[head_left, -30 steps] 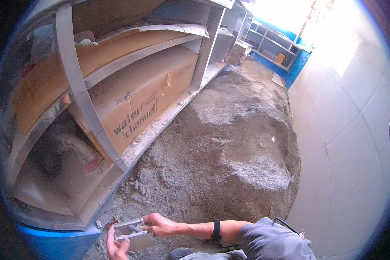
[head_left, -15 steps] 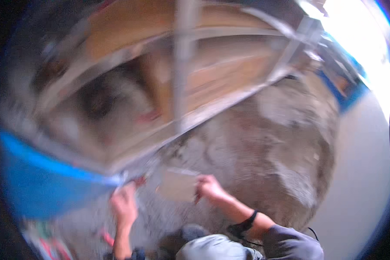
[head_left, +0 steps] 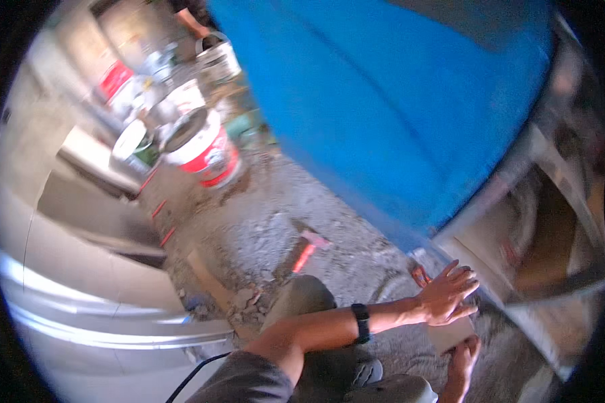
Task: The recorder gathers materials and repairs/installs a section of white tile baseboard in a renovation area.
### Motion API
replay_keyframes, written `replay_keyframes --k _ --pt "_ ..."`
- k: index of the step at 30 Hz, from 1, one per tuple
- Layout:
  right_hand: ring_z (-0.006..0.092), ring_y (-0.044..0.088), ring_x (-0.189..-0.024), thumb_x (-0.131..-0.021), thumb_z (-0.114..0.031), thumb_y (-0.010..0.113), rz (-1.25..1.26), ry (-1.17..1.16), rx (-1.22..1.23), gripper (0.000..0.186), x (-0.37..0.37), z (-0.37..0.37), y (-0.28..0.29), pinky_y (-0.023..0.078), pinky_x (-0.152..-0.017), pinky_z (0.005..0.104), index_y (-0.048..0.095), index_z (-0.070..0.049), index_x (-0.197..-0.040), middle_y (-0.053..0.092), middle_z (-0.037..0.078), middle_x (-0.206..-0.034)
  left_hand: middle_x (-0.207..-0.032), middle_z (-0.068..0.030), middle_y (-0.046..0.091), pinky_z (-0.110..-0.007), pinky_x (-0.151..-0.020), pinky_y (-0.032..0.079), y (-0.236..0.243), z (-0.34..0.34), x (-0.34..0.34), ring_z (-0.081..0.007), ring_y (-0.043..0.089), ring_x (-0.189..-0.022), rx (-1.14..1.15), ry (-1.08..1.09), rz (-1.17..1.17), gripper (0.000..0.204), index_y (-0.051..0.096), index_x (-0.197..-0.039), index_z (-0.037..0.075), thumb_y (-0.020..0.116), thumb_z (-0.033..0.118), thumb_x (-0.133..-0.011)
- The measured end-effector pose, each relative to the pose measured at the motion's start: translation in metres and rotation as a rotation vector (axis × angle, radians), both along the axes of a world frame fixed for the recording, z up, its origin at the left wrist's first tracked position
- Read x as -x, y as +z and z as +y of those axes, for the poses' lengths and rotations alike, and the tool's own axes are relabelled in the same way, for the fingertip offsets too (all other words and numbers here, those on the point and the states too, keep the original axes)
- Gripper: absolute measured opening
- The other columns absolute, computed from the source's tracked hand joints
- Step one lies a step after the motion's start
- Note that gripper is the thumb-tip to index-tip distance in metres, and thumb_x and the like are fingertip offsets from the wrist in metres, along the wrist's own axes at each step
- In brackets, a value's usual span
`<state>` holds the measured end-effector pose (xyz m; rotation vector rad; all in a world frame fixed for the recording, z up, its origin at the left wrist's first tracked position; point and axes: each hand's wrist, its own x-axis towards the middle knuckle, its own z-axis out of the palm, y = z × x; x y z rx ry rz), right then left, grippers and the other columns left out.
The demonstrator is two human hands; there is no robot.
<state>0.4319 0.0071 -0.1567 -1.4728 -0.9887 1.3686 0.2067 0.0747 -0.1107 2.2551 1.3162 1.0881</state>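
Note:
My right hand point(head_left: 462, 359) grips the lower end of a small flat beige rectangular piece point(head_left: 450, 336). My left hand point(head_left: 449, 293), a black watch on its wrist, stretches over the upper end of that piece with its fingers spread. Whether the left palm touches the piece I cannot tell. Just beside the left hand lies a small red-orange object point(head_left: 420, 275), too blurred to name, near the lower corner of a large blue sheet point(head_left: 390, 121). A hammer point(head_left: 307, 250) with a red handle rests on the dusty ground to the left.
A white and red bucket point(head_left: 208, 158) stands at the far left beside a white and green one point(head_left: 136, 144). Behind them another person's arm point(head_left: 193, 25) reaches to a pail point(head_left: 218, 62). Large flat panels point(head_left: 101, 208) line the left; a frame point(head_left: 551, 316) stands at right.
My view has swung left, bringing the buckets and hammer into sight. The beige piece, still in my right hand, is now close under my left hand, whose fingers have spread.

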Motion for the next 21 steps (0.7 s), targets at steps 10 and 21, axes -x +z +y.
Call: replay_keyframes --k 10,21 --pt "0.0279 0.062 -0.084 -0.095 -0.038 0.058 -0.371 0.779 0.115 0.037 -0.060 0.135 0.026 0.053 -0.072 0.0431 0.067 -0.004 -0.107 0.066 0.015 -0.096 -0.089 -0.0234 0.064 -0.053 -0.070 0.053 0.069 -0.057 0.243 -0.0423 0.065 -0.084 0.405 0.665 -0.106 0.026 0.059 -0.100 -0.002 0.057 0.021 -0.089" --pt "0.0277 0.063 -0.077 -0.097 -0.047 0.044 -1.483 1.603 -0.333 0.046 0.064 0.130 0.216 0.051 -0.064 0.0419 0.068 -0.010 -0.112 0.069 0.013 -0.093 -0.099 -0.0207 0.067 -0.051 -0.082 0.053 0.309 -0.402 0.405 -0.0403 0.064 -0.096 0.880 1.077 -0.178 0.031 0.064 -0.108 0.006 0.053 0.029 -0.090"
